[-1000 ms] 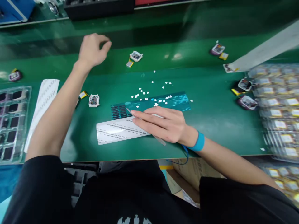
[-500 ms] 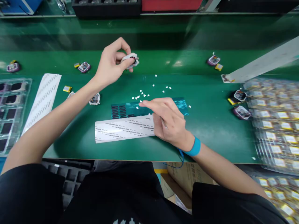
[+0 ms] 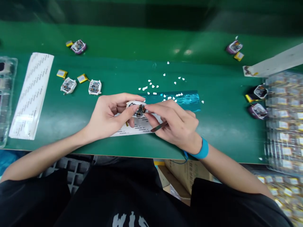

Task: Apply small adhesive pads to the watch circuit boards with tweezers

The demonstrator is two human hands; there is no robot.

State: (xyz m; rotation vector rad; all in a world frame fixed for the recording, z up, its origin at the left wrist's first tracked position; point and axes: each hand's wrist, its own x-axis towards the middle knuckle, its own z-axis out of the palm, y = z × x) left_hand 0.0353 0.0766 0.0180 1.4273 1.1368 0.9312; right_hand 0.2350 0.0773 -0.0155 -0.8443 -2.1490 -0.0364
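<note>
My left hand grips a white watch case with its open side and circuit board facing up. My right hand is at the case's right edge, thumb and index fingertip touching or almost touching it. A slim metal tool that looks like tweezers is tucked in the right hand's fingers and points left. Below both hands lies a white printed sheet, partly covered by them. Behind the right hand is a blue film strip, with small white tabs on and around it.
Two white watch cases with yellow batteries lie to the left, beside another printed sheet and a clear tray. Purple cases sit at the right, near stacked trays of batteries and a white bracket.
My left hand has brought the watch case down from the back of the bench to my right hand. The right hand's fingertips have left the film for the case. The view has tilted downward.
</note>
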